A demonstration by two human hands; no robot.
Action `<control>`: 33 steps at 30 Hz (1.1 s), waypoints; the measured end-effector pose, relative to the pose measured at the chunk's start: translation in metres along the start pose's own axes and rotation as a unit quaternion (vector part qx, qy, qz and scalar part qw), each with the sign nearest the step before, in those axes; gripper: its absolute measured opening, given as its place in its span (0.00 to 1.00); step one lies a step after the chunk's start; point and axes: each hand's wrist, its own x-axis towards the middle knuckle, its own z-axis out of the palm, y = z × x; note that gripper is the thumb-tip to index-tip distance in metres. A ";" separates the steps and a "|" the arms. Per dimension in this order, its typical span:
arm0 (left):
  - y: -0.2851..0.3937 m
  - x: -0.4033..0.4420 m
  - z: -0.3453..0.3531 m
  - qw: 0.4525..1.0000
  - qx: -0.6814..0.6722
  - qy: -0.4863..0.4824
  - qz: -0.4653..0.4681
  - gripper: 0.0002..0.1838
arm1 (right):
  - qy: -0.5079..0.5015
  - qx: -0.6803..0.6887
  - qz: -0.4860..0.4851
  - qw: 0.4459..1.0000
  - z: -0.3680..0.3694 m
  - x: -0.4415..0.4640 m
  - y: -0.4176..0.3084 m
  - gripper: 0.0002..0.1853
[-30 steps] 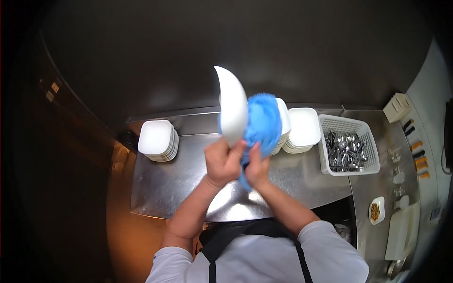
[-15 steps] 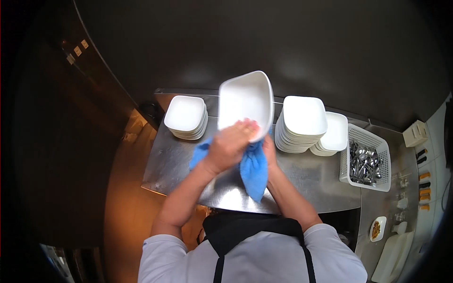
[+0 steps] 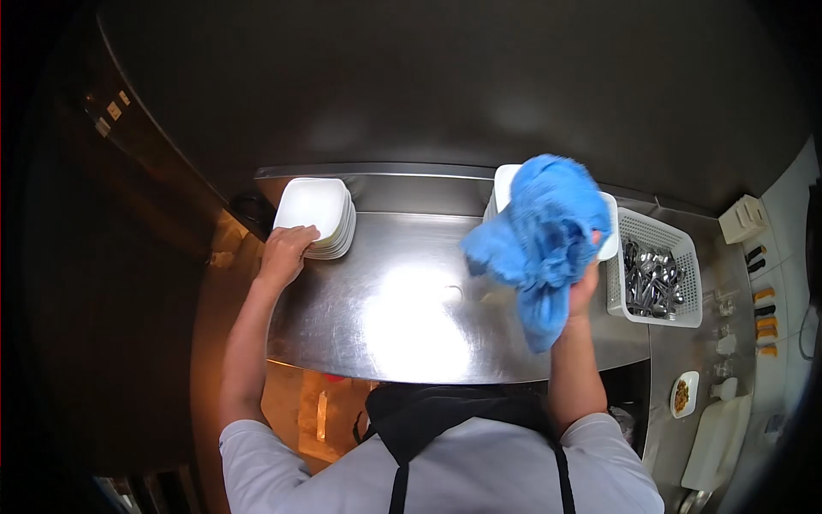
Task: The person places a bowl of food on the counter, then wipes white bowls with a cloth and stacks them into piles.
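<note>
My left hand (image 3: 289,250) is at the left stack of white square dishes, its fingers hooked over the near rim of the top dish (image 3: 308,206). More dishes (image 3: 342,238) sit nested below that one. On the other side, my right hand (image 3: 586,283) holds a bunched blue cloth (image 3: 552,227) up in front of the right-hand stacks. The cloth hides most of a taller dish stack (image 3: 505,182) and part of a shorter stack (image 3: 610,231) beside it. Whether anything is inside the cloth cannot be seen.
A white perforated basket (image 3: 655,319) full of metal cutlery (image 3: 655,278) stands right of the stacks on the steel counter (image 3: 360,317). Farther right are a small dish of food (image 3: 682,394), a white board (image 3: 717,445) and wall-mounted knives (image 3: 765,313). A dark wall rises behind.
The white dish held between both hands is no longer visible there. My left hand has moved left to the stack, and my right hand has carried the blue cloth right and up.
</note>
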 end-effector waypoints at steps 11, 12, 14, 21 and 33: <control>0.228 0.079 0.077 0.955 -0.266 0.113 -0.068 0.59 | -0.151 -0.847 -0.087 0.502 -0.024 0.130 -0.027 0.43; 0.263 0.099 0.087 0.934 -0.329 0.102 -0.100 0.58 | -0.198 -0.896 -0.017 0.397 -0.035 0.130 -0.008 0.47; 0.304 0.132 0.101 0.886 -0.433 0.080 -0.146 0.55 | -0.206 -0.848 0.049 0.486 -0.029 0.118 -0.001 0.49; 0.315 0.153 0.164 0.933 -0.344 0.014 -0.100 0.44 | -0.151 -0.767 0.104 0.614 0.003 0.095 -0.009 0.40; 0.325 0.165 0.106 0.877 -0.439 0.106 -0.161 0.65 | -0.099 -0.798 0.129 0.581 -0.007 0.111 -0.012 0.40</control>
